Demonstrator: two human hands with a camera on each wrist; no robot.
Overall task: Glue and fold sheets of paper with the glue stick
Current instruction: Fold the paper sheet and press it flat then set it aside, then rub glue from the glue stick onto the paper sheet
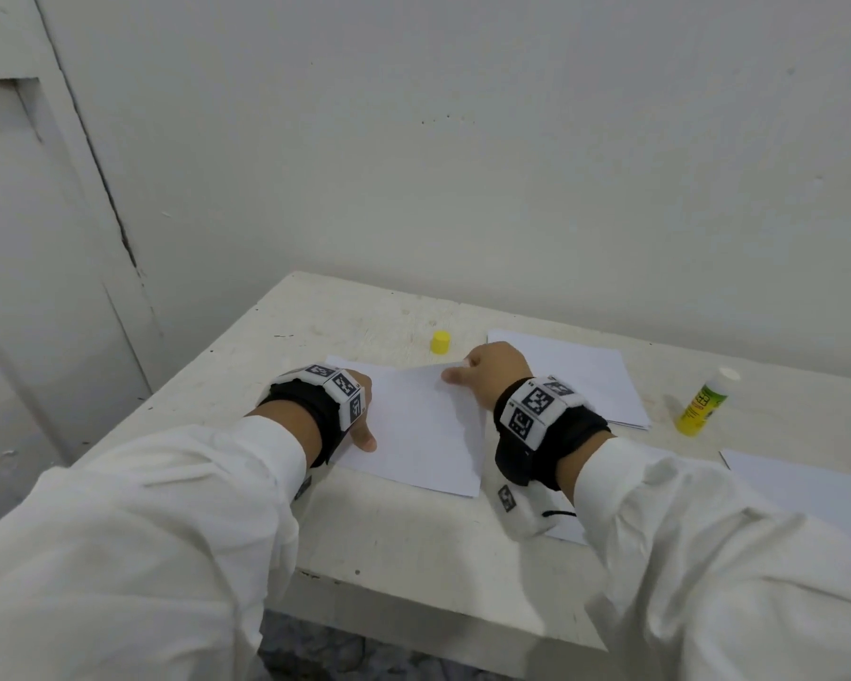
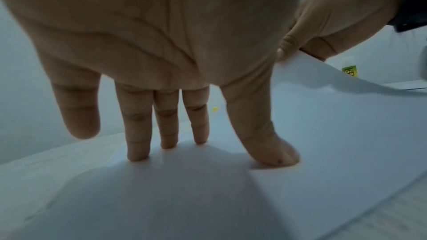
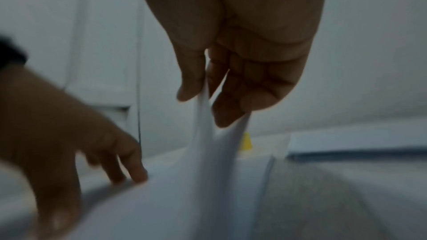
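Note:
A white sheet of paper [image 1: 421,430] lies on the table in front of me. My left hand [image 1: 359,410] presses flat on its left part, fingers straight [image 2: 138,143] and thumb down on the sheet. My right hand [image 1: 482,376] pinches the sheet's far right corner [image 3: 205,116] between thumb and fingers and holds it lifted, so the sheet curves up there. The glue stick [image 1: 703,403], yellow-green with a white top, stands uncapped at the right. Its yellow cap [image 1: 440,342] stands beyond the sheet.
A stack of white sheets [image 1: 595,380] lies behind my right hand, and another sheet [image 1: 806,489] lies at the right edge. The worn white table [image 1: 389,533] ends close to me and on the left; a wall rises right behind it.

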